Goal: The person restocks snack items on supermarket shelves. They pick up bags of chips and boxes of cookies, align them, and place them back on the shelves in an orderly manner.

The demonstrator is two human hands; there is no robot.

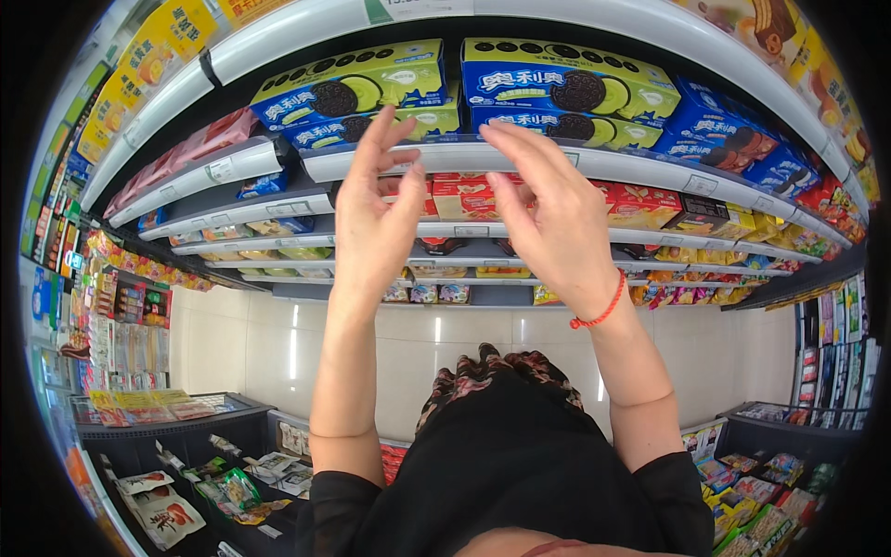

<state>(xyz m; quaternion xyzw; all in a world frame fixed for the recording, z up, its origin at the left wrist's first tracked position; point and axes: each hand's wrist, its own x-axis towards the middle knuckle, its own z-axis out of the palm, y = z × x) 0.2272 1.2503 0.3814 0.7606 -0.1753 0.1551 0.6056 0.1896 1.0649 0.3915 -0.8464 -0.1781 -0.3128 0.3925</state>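
Note:
Both hands are raised before a store shelf, fingers apart and nothing between them. My left hand [379, 198] is in front of the left stack of blue and green Oreo cookie boxes [348, 90] and the shelf edge below it. To its right, my right hand [550, 209] has its fingertips over the shelf's price rail [452, 157], just under the right stack of Oreo boxes [571, 83]. A red cord bracelet [604, 313] circles the right wrist. Whether the fingertips touch the rail or boxes, I cannot tell. Red boxes [463, 200] on the shelf below show between the hands.
Blue cookie boxes [724, 132] stand at the right, pink packs [188, 157] at the left. Lower shelves hold bagged snacks [682, 278]. Behind me are dark bins with snack packets, one at the left [167, 515] and one at the right [759, 491]. Pale floor tiles [278, 348] lie below.

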